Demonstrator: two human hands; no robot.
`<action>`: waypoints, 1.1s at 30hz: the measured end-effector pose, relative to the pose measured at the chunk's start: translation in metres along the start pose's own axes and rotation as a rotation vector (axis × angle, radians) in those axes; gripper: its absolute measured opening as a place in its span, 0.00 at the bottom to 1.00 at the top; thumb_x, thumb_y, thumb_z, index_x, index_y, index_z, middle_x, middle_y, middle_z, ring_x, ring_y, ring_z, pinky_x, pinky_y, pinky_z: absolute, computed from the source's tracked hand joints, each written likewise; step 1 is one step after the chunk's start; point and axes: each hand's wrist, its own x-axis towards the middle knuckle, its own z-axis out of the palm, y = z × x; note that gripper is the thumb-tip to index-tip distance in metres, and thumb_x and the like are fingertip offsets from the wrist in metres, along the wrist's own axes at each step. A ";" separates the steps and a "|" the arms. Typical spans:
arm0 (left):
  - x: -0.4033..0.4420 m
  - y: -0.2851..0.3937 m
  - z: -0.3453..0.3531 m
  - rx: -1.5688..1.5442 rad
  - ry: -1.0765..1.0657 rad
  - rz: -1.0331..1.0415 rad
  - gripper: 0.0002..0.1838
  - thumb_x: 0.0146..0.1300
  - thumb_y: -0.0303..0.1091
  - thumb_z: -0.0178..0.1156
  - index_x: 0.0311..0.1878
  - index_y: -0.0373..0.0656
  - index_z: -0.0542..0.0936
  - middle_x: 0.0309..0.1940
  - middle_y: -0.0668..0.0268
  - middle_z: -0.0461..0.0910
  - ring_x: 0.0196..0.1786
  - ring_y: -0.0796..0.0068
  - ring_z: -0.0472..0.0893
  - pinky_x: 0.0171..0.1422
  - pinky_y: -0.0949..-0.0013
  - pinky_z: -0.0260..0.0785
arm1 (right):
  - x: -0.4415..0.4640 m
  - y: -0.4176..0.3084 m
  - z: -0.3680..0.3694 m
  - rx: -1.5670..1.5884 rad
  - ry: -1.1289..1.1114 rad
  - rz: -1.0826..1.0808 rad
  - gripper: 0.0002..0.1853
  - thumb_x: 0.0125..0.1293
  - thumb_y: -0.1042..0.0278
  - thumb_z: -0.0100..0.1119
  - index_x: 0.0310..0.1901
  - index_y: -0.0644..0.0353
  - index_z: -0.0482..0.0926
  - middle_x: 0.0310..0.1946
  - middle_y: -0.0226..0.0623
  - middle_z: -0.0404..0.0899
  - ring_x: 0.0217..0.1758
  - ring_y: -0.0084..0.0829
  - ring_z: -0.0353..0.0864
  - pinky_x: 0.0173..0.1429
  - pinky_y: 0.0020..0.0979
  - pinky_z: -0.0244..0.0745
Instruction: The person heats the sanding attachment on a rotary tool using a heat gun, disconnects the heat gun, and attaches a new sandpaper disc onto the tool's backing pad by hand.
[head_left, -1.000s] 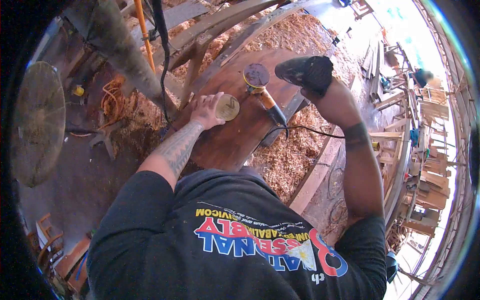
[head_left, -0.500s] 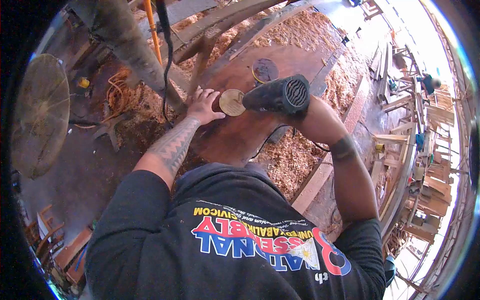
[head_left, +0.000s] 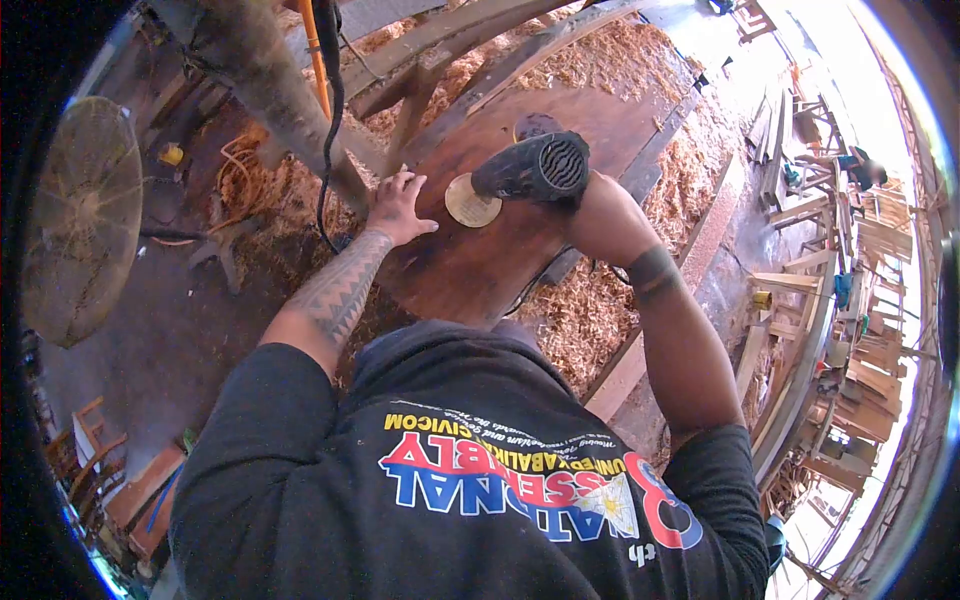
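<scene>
One pale disc (head_left: 472, 202) now free of the spread left hand (head_left: 398, 209); right hand (head_left: 608, 222), clenched round a black tool (head_left: 530, 172), has swung beside it.

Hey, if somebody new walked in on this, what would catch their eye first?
Probably the black dryer-like tool gripped in the right hand, its nose end at the pale round disc on the reddish wood board. Next, the bright upside-down lettering on the dark shirt filling the lower middle. Then the curly wood shavings heaped just below and right of the board.
</scene>
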 end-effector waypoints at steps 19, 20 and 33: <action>-0.015 0.021 -0.015 0.195 -0.108 -0.158 0.60 0.64 0.65 0.75 0.90 0.47 0.57 0.86 0.57 0.57 0.88 0.48 0.55 0.89 0.36 0.49 | 0.008 -0.013 -0.008 0.001 -0.025 -0.058 0.15 0.70 0.61 0.67 0.55 0.52 0.88 0.48 0.51 0.91 0.52 0.58 0.90 0.57 0.54 0.86; -0.014 0.025 -0.018 0.233 -0.133 -0.167 0.60 0.65 0.65 0.75 0.90 0.47 0.56 0.86 0.56 0.57 0.88 0.47 0.54 0.90 0.34 0.49 | 0.009 -0.013 -0.008 0.009 -0.018 -0.093 0.14 0.69 0.61 0.67 0.55 0.52 0.88 0.48 0.51 0.91 0.51 0.58 0.90 0.57 0.54 0.86; -0.008 0.033 -0.023 0.272 -0.227 -0.173 0.60 0.69 0.65 0.71 0.91 0.42 0.52 0.87 0.52 0.55 0.88 0.44 0.56 0.88 0.34 0.52 | 0.024 -0.024 0.004 -0.118 -0.139 0.050 0.18 0.71 0.54 0.73 0.57 0.51 0.89 0.48 0.52 0.91 0.52 0.60 0.88 0.57 0.52 0.85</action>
